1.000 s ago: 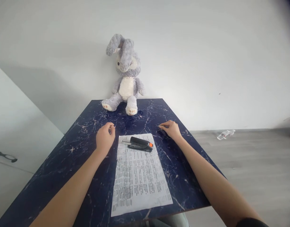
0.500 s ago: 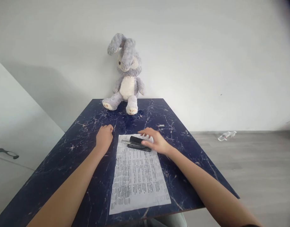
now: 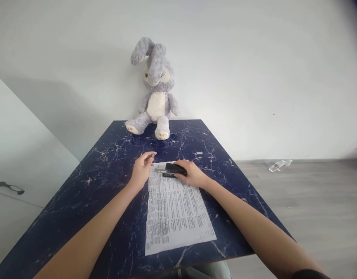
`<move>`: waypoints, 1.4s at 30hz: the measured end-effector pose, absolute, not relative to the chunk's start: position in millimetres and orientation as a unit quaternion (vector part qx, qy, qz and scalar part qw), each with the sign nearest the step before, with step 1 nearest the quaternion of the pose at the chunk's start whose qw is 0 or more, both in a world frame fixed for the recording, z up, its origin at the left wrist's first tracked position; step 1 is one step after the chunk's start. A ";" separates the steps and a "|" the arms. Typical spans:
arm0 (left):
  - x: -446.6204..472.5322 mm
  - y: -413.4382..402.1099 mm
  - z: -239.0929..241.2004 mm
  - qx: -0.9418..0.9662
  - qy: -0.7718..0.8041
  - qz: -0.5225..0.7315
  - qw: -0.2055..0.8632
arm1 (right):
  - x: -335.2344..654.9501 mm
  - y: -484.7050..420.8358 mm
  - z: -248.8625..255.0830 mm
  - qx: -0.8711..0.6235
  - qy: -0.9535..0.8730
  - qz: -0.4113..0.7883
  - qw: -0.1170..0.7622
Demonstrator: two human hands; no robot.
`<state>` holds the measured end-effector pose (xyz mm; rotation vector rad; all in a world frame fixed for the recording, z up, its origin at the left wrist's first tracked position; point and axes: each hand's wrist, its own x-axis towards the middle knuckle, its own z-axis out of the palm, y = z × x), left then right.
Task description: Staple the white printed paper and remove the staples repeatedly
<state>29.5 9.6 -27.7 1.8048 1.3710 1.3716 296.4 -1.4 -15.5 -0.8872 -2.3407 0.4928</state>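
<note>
Legibility check: the white paper sheet (image 3: pixel 178 211) on the dark blue marbled table (image 3: pixel 108 162) carries dense rows of black print, too small and blurred to read. The black stapler (image 3: pixel 174 169) has no legible marking. The label on the clear plastic bottle (image 3: pixel 279 165) on the floor is unreadable.

A grey and cream plush rabbit (image 3: pixel 155 97) sits at twelve o'clock on the table (image 3: pixel 108 162), upright, its back against the white wall (image 3: pixel 254 69), both ears flopped over, its feet stuck out towards six; the table top is dark blue with white marble veining; a small pale scrap (image 3: pixel 198 153) lies on it at about one o'clock, well apart from the rabbit; off at nine o'clock stands a white cabinet (image 3: pixel 18 155) with a dark handle (image 3: pixel 9 187); at three o'clock grey wood-look floor (image 3: pixel 312 201) runs to the wall, and a clear plastic bottle (image 3: pixel 279 165) lies on its side there, near the wall's foot; at six, under the table edge, a bit of blue denim (image 3: pixel 207 269) shows.
</note>
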 end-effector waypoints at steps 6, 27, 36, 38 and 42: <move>30.2 3.4 -20.7 0.714 0.458 0.493 0.193 | 295.7 -0.1 -17.8 -0.335 -0.877 0.189 0.287; 24.7 2.1 -22.2 0.866 0.352 0.348 0.070 | 298.1 3.0 -23.0 -0.322 -0.881 0.187 0.291; 28.8 -2.9 -15.1 0.880 0.355 0.292 0.124 | 298.3 2.5 -21.6 -0.318 -0.882 0.197 0.286; 27.7 -2.5 -15.4 0.883 0.354 0.285 0.121 | 298.5 2.7 -22.0 -0.319 -0.883 0.196 0.283; 24.9 -1.1 -16.2 0.885 0.354 0.279 0.121 | 298.7 2.7 -22.5 -0.324 -0.882 0.194 0.282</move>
